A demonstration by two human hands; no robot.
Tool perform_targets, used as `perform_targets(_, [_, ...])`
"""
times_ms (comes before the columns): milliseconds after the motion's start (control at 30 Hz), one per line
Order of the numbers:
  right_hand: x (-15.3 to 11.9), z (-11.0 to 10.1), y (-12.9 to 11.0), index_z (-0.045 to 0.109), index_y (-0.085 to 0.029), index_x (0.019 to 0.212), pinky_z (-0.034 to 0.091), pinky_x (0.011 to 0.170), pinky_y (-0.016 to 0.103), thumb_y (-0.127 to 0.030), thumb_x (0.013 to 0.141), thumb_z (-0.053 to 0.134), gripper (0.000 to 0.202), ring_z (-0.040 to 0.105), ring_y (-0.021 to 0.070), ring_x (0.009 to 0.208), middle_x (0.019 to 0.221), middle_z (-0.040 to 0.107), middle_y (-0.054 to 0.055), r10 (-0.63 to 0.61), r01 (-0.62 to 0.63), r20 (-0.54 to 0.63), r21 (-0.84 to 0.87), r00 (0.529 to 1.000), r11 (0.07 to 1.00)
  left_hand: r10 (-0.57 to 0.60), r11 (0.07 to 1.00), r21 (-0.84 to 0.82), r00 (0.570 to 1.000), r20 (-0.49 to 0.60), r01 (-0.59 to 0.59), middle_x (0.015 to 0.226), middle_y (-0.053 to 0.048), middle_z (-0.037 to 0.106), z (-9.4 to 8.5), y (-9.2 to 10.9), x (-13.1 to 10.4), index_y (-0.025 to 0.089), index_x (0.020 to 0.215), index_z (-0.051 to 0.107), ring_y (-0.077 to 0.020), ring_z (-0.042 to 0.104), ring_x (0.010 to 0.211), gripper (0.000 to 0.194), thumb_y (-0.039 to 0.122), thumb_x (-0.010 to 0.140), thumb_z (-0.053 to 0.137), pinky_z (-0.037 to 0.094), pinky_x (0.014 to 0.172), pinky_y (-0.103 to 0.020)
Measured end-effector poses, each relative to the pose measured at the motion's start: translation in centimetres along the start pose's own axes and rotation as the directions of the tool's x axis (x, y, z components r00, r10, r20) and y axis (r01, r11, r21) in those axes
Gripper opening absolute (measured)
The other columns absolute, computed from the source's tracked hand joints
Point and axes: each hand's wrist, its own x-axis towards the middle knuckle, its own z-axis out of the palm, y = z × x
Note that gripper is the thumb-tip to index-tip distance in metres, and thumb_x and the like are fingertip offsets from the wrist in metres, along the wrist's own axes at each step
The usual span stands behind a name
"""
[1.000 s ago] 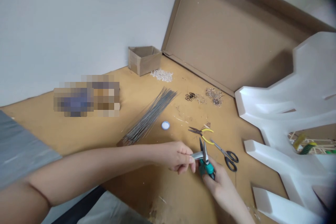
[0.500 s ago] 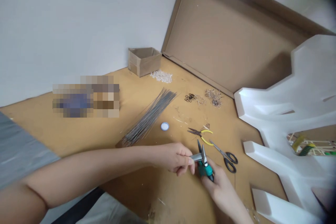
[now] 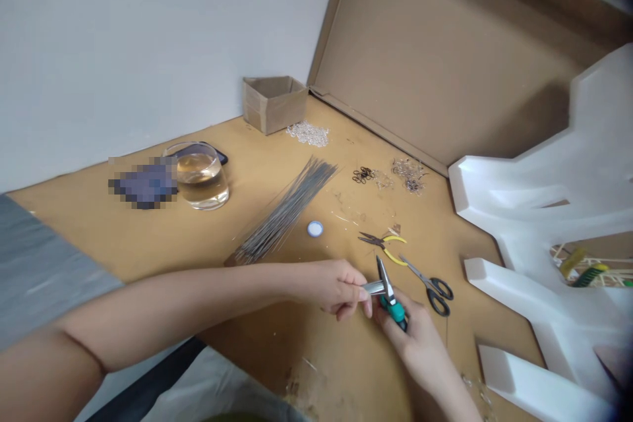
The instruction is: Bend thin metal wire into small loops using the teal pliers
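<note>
My left hand point(image 3: 341, 289) pinches a flat silver metal piece point(image 3: 374, 288) that points right. Its far end lies at the jaws of green-handled pliers point(image 3: 394, 310), which my right hand point(image 3: 413, 330) grips with the jaws pointing up and away. The jaws look nearly closed. Beyond the hands lie yellow-handled pliers point(image 3: 395, 254), black-handled scissors point(image 3: 438, 293), a small round white disc with a blue rim point(image 3: 315, 229) and a bundle of thin grey wires point(image 3: 289, 211).
A small cardboard box point(image 3: 279, 109) stands at the back beside a pile of clear bits point(image 3: 309, 134). Black rings point(image 3: 363, 175) lie farther right. A glass of liquid point(image 3: 202, 181) is at the left, white foam pieces point(image 3: 524, 211) at the right, and a large cardboard panel point(image 3: 420, 46) behind.
The plier jaws, spread apart before, have come closer together at the silver piece. The camera view has shifted slightly, and the glass shows clearly now.
</note>
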Motion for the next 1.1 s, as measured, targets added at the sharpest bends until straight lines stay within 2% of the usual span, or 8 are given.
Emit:
perform_targets(133, [0.0, 0.3, 0.2, 0.055, -0.018, 0.073, 0.035, 0.054, 0.023, -0.03, 0.08, 0.045, 0.017, 0.047, 0.014, 0.056, 0.061, 0.054, -0.001, 0.003, -0.006, -0.044, -0.064, 0.999, 0.998, -0.002, 1.0, 0.023, 1.0, -0.004, 0.002, 0.052, 0.004, 0.047, 0.0, 0.0, 0.0, 0.012, 0.086, 0.058, -0.0045, 0.036, 0.042, 0.027, 0.027, 0.087, 0.036, 0.032, 0.046, -0.016])
perform_targets(400, [0.8, 1.7, 1.4, 0.053, -0.02, 0.072, 0.034, 0.052, 0.023, -0.03, 0.078, 0.045, 0.015, 0.049, 0.0143, 0.051, 0.058, 0.054, -0.001, 0.049, -0.086, -0.157, -0.235, 0.986, 0.968, 0.049, 0.986, 0.162, 0.999, -0.016, -0.046, 0.052, 0.004, 0.047, -0.9, -0.6, 0.4, 0.011, 0.084, 0.059, -0.0045, 0.039, 0.044, 0.026, 0.025, 0.087, 0.037, 0.032, 0.048, -0.016])
perform_targets(733, [0.7, 1.8, 1.5, 0.056, -0.02, 0.075, 0.035, 0.053, 0.023, -0.031, 0.078, 0.045, 0.017, 0.052, 0.0151, 0.054, 0.063, 0.06, 0.001, 0.022, -0.072, -0.199, -0.247, 0.98, 0.966, 0.065, 0.975, 0.212, 0.998, -0.02, -0.059, 0.054, 0.004, 0.049, -0.8, -0.7, 0.4, 0.013, 0.087, 0.058, -0.0052, 0.042, 0.047, 0.028, 0.03, 0.088, 0.036, 0.034, 0.051, -0.016])
perform_targets(933, [0.9, 2.0, 1.5, 0.057, -0.019, 0.077, 0.037, 0.055, 0.023, -0.03, 0.078, 0.045, 0.016, 0.05, 0.0137, 0.055, 0.063, 0.058, 0.0, -0.005, -0.024, -0.187, -0.153, 0.982, 0.988, 0.04, 0.975, 0.221, 0.998, -0.043, -0.029, 0.052, 0.005, 0.048, -0.7, -0.4, 0.4, 0.013, 0.087, 0.058, -0.0052, 0.04, 0.046, 0.027, 0.027, 0.087, 0.035, 0.033, 0.051, -0.016])
perform_targets(1100, [0.8, 2.1, 1.2, 0.057, -0.018, 0.073, 0.037, 0.052, 0.022, -0.032, 0.078, 0.046, 0.019, 0.049, 0.0132, 0.052, 0.058, 0.054, -0.001, 0.021, -0.046, -0.2, -0.117, 0.98, 0.992, 0.068, 0.965, 0.255, 0.996, -0.053, -0.052, 0.052, 0.004, 0.049, -0.7, -0.3, 0.3, 0.012, 0.087, 0.059, -0.0056, 0.042, 0.047, 0.028, 0.025, 0.087, 0.035, 0.034, 0.052, -0.015])
